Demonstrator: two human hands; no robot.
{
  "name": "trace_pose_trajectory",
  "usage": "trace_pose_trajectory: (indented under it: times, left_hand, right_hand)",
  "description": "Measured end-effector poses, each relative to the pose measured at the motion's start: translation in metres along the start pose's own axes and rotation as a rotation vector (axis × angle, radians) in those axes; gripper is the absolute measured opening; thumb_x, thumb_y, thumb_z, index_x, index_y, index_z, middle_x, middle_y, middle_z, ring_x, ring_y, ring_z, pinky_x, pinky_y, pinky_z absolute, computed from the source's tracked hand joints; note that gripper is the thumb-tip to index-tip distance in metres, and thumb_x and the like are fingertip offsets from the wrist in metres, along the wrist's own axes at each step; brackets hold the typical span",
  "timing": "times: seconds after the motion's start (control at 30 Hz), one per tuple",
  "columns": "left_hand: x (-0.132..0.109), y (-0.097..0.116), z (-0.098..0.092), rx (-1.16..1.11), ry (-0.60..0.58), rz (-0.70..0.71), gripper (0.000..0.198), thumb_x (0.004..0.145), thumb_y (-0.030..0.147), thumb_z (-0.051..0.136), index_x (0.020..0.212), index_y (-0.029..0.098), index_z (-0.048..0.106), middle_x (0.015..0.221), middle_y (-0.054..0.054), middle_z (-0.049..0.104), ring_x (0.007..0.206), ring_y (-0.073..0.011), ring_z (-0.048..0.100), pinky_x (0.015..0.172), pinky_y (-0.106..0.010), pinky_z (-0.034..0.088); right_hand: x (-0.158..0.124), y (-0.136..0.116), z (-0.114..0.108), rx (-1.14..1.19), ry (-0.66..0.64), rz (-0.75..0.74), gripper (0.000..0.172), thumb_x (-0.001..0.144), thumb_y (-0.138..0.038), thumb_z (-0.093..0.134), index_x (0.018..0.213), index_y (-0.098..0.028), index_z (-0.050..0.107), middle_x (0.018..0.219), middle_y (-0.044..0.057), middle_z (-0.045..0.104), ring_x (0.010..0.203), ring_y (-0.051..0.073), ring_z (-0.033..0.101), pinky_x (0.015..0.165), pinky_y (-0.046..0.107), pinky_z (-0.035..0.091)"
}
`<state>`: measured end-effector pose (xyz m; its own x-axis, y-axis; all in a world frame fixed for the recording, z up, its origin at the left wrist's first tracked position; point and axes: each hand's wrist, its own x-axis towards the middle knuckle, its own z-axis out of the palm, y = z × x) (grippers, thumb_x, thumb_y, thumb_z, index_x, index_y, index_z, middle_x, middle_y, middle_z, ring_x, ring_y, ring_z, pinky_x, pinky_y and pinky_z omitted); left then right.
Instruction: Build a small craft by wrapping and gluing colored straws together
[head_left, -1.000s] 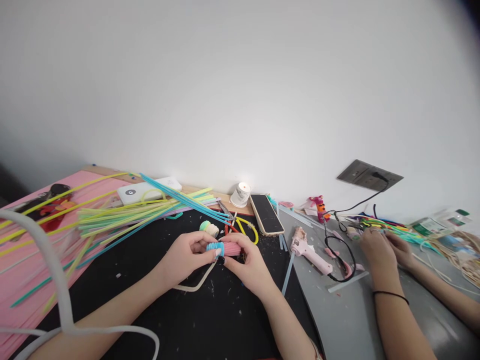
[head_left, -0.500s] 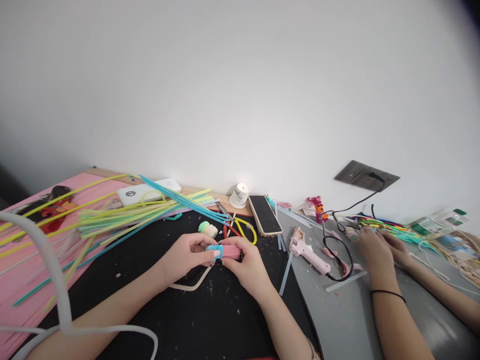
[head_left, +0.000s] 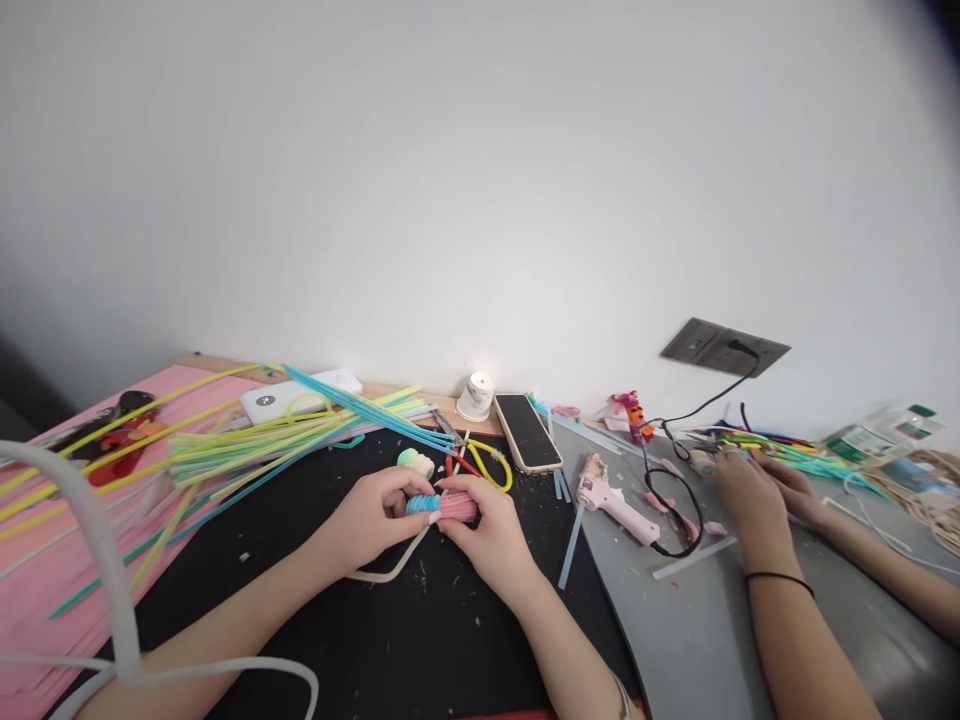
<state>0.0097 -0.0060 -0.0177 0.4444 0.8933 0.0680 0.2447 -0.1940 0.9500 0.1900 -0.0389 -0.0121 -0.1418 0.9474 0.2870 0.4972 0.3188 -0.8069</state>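
Observation:
Between my two hands is a small roll of coiled pipe cleaners (head_left: 454, 507), pink on the right with a blue band on the left. The fingers and thumb of my left hand (head_left: 377, 512) pinch its blue end. Around the pink end, my right hand (head_left: 487, 530) is closed. Just behind them stands a cream and green coiled piece (head_left: 416, 461), partly covered by my left fingers. A cream pipe cleaner (head_left: 386, 576) lies bent on the black mat (head_left: 360, 650) below the roll. Yellow-handled pliers (head_left: 493, 466) rest beyond my right hand, beside something with red handles.
Loose pipe cleaners (head_left: 225, 450) spread over the left side, near a white power bank (head_left: 300, 395). A paper cup (head_left: 476, 397) and phone (head_left: 527, 432) stand behind. To the right lies a pink glue gun (head_left: 616, 505) with its cord. Another person's hands (head_left: 750, 495) work farther right.
The roll has turned slightly in my hands and shifted a little left. Both hands keep their hold, and the view has moved slightly.

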Motion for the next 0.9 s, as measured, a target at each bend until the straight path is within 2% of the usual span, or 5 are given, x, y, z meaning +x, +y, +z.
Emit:
trace_pose_trajectory:
  times: [0.27,0.57,0.73,0.9]
  left_hand:
    - [-0.0019,0.0044,-0.0039,0.012,-0.010,-0.032,0.022,0.073,0.032,0.066,0.086,0.015,0.065,0.059,0.004,0.053,0.052,-0.0111,0.045,0.049,-0.022,0.034]
    - [-0.0017,0.0015,-0.0052,-0.070,-0.069,-0.085,0.024,0.076,0.037,0.066,0.088,0.017,0.066,0.057,0.004,0.056,0.050,-0.0132,0.053,0.051,-0.023,0.043]
    - [-0.0006,0.0013,-0.0049,-0.115,-0.066,-0.102,0.025,0.076,0.037,0.067,0.089,0.016,0.065,0.061,0.003,0.058,0.050,-0.0122,0.054,0.052,-0.024,0.045]
    - [-0.0013,0.0051,-0.0049,-0.118,-0.041,-0.103,0.025,0.076,0.036,0.068,0.090,0.015,0.065,0.062,0.003,0.060,0.050,-0.0117,0.055,0.052,-0.024,0.045]
  right_hand:
    - [-0.0007,0.0007,-0.0009,0.070,-0.049,0.008,0.046,0.064,-0.011,0.072,0.108,-0.021,0.063,0.108,0.004,0.067,0.094,0.019,0.063,0.086,0.031,0.047]
    - [0.0008,-0.0001,-0.0014,0.058,-0.046,-0.016,0.034,0.069,-0.008,0.064,0.101,-0.022,0.065,0.101,0.003,0.069,0.094,0.020,0.064,0.087,0.033,0.047]
    - [0.0002,0.0000,-0.0037,0.108,-0.065,-0.008,0.039,0.069,-0.007,0.063,0.105,-0.021,0.064,0.106,0.003,0.067,0.098,0.020,0.062,0.089,0.032,0.046]
    - [0.0003,0.0021,-0.0042,0.240,-0.057,0.074,0.046,0.066,-0.007,0.060,0.110,-0.021,0.060,0.105,0.004,0.065,0.089,0.018,0.062,0.080,0.030,0.049]
